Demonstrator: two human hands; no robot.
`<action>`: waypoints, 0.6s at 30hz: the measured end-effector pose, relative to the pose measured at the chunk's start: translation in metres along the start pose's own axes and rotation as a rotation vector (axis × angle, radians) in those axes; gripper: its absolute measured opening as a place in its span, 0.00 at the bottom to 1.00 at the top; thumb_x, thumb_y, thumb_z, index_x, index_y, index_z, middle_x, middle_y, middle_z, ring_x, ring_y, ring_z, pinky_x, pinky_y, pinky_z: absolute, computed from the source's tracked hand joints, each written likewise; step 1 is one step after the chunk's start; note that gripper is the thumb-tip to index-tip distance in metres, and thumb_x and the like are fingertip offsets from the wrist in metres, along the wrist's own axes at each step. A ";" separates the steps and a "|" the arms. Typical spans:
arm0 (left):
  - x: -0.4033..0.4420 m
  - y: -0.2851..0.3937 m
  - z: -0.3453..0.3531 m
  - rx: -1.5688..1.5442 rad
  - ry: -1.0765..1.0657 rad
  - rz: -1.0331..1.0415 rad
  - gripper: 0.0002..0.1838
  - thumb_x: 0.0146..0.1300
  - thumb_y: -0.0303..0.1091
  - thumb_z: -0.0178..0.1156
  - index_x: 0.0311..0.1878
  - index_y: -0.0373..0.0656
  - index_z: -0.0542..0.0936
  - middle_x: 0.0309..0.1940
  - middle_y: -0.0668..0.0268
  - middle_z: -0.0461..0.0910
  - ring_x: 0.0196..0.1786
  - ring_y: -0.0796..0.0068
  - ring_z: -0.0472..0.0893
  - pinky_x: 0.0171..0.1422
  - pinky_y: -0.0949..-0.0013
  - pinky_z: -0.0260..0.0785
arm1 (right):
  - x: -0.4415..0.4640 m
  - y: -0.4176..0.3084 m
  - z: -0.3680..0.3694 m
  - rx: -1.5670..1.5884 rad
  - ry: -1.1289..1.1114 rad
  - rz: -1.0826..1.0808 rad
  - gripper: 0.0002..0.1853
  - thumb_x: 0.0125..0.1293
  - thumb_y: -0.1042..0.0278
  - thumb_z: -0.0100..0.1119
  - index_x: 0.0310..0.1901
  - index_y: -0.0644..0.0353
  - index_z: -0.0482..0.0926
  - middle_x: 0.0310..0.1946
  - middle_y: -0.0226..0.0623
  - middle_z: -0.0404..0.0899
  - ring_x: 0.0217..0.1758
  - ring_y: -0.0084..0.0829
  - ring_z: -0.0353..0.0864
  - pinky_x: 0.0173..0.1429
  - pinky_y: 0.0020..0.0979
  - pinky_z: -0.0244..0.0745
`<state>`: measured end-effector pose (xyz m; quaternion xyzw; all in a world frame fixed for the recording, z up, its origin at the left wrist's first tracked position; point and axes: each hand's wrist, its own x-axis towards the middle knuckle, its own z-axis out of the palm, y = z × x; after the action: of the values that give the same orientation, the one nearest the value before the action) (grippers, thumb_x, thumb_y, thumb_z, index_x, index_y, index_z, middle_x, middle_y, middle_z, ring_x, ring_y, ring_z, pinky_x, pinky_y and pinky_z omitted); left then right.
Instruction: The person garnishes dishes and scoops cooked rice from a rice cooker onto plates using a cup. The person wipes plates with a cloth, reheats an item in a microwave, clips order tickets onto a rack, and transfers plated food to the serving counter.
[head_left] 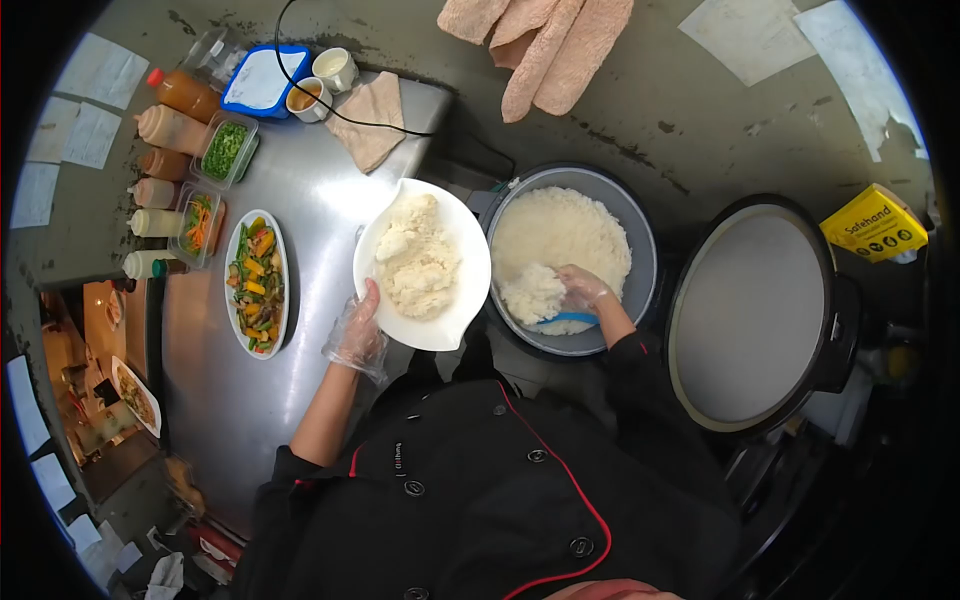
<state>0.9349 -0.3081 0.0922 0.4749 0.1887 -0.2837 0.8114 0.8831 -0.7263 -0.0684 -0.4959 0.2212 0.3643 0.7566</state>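
My left hand [358, 328], in a clear plastic glove, grips the lower left rim of a white bowl [473, 265]. A mound of white rice [418, 262] lies in that bowl. Inside the large rice cooker [645, 255], my gloved right hand [585, 288] is curled against a clump of rice [532, 293]. Just below the hand shows a blue strip, perhaps a rice paddle [567, 318]; whether the fingers touch it is hidden. More cooked rice [565, 225] fills much of the cooker.
The steel counter [205, 400] at left bears an oval plate of stir-fried vegetables [258, 285], sauce bottles [170, 130], tubs of chopped greens [224, 150] and carrots [197, 225], and a folded cloth [368, 122]. The cooker's lid [750, 310] stands open at right, near a yellow glove box [875, 224].
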 end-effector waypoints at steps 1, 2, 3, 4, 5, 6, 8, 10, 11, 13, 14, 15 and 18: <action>0.003 -0.002 0.005 0.035 -0.003 -0.020 0.33 0.68 0.53 0.47 0.65 0.34 0.59 0.58 0.54 0.70 0.57 0.66 0.74 0.60 0.68 0.69 | -0.010 0.000 -0.005 0.092 0.024 -0.016 0.04 0.52 0.75 0.55 0.24 0.63 0.72 0.45 0.40 0.74 0.42 0.28 0.76 0.44 0.32 0.73; 0.007 -0.003 0.011 0.068 -0.006 -0.039 0.33 0.68 0.53 0.47 0.64 0.34 0.60 0.57 0.55 0.71 0.56 0.67 0.75 0.59 0.68 0.69 | -0.023 -0.002 -0.012 0.040 0.002 -0.130 0.05 0.51 0.74 0.55 0.31 0.63 0.73 0.47 0.40 0.74 0.45 0.29 0.76 0.48 0.31 0.71; 0.011 -0.003 0.018 0.101 -0.009 -0.055 0.33 0.68 0.53 0.47 0.63 0.34 0.61 0.55 0.55 0.72 0.54 0.69 0.75 0.57 0.68 0.70 | -0.043 -0.019 -0.007 -0.014 -0.024 -0.243 0.11 0.50 0.73 0.55 0.38 0.64 0.75 0.48 0.41 0.74 0.48 0.30 0.75 0.53 0.31 0.70; 0.014 -0.002 0.025 0.134 -0.011 -0.065 0.33 0.67 0.53 0.47 0.63 0.34 0.62 0.54 0.56 0.73 0.53 0.70 0.76 0.56 0.68 0.71 | -0.063 -0.040 0.004 -0.071 -0.055 -0.360 0.18 0.50 0.72 0.55 0.45 0.65 0.76 0.50 0.42 0.74 0.50 0.31 0.75 0.57 0.30 0.68; 0.018 -0.001 0.031 0.214 -0.021 -0.074 0.32 0.67 0.53 0.47 0.62 0.34 0.63 0.53 0.57 0.74 0.51 0.71 0.77 0.55 0.69 0.71 | -0.080 -0.061 0.021 -0.150 -0.044 -0.489 0.13 0.49 0.72 0.57 0.39 0.64 0.76 0.52 0.44 0.72 0.53 0.33 0.73 0.59 0.32 0.66; 0.022 0.000 0.039 0.296 -0.033 -0.085 0.32 0.67 0.53 0.47 0.62 0.33 0.63 0.52 0.57 0.75 0.50 0.72 0.77 0.55 0.69 0.71 | -0.099 -0.085 0.044 -0.228 -0.030 -0.619 0.09 0.48 0.72 0.58 0.32 0.64 0.75 0.54 0.46 0.71 0.55 0.36 0.71 0.62 0.34 0.64; 0.031 -0.019 0.053 0.176 -0.112 -0.051 0.32 0.67 0.55 0.48 0.60 0.33 0.66 0.48 0.59 0.76 0.47 0.75 0.77 0.52 0.71 0.71 | -0.137 -0.125 0.095 -0.520 0.110 -0.845 0.07 0.46 0.72 0.60 0.22 0.64 0.71 0.57 0.48 0.67 0.59 0.41 0.68 0.65 0.37 0.60; 0.040 -0.032 0.061 0.184 -0.195 -0.077 0.32 0.67 0.55 0.48 0.59 0.33 0.67 0.48 0.60 0.76 0.47 0.75 0.77 0.52 0.71 0.71 | -0.159 -0.151 0.158 -0.947 0.373 -1.019 0.13 0.45 0.73 0.62 0.16 0.64 0.65 0.59 0.51 0.64 0.61 0.46 0.65 0.67 0.40 0.57; 0.045 -0.038 0.064 0.189 -0.236 -0.091 0.32 0.67 0.56 0.48 0.59 0.33 0.67 0.48 0.60 0.76 0.47 0.75 0.77 0.52 0.71 0.71 | -0.161 -0.151 0.187 -1.037 0.552 -1.053 0.12 0.44 0.77 0.63 0.15 0.64 0.67 0.60 0.51 0.62 0.62 0.47 0.65 0.66 0.41 0.60; 0.051 -0.052 0.070 0.120 -0.301 -0.141 0.33 0.66 0.57 0.49 0.59 0.33 0.67 0.49 0.59 0.76 0.48 0.74 0.77 0.54 0.70 0.70 | -0.141 -0.142 0.206 -1.294 0.680 -1.289 0.12 0.44 0.80 0.62 0.15 0.65 0.66 0.60 0.51 0.62 0.63 0.48 0.64 0.64 0.42 0.64; 0.052 -0.056 0.072 0.077 -0.329 -0.172 0.34 0.66 0.57 0.49 0.59 0.33 0.67 0.50 0.58 0.76 0.48 0.73 0.77 0.54 0.70 0.70 | -0.141 -0.141 0.207 -1.248 0.686 -1.306 0.12 0.44 0.80 0.62 0.15 0.65 0.66 0.60 0.52 0.61 0.63 0.48 0.64 0.63 0.42 0.66; 0.050 -0.053 0.078 0.036 -0.356 -0.199 0.34 0.66 0.57 0.49 0.59 0.33 0.67 0.50 0.58 0.76 0.49 0.73 0.77 0.55 0.70 0.70 | -0.140 -0.142 0.207 -1.199 0.691 -1.327 0.13 0.44 0.81 0.62 0.14 0.66 0.66 0.61 0.52 0.61 0.64 0.49 0.64 0.62 0.43 0.67; 0.040 -0.044 0.087 -0.087 -0.374 -0.243 0.34 0.67 0.55 0.47 0.64 0.36 0.63 0.58 0.59 0.71 0.59 0.69 0.72 0.64 0.66 0.63 | -0.159 -0.152 0.204 -1.050 0.699 -1.373 0.11 0.42 0.83 0.62 0.15 0.65 0.67 0.61 0.53 0.60 0.63 0.52 0.65 0.61 0.42 0.69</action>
<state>0.9402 -0.4129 0.0814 0.3526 0.1028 -0.4539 0.8118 0.8933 -0.6297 0.2155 -0.8781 -0.0985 -0.2796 0.3756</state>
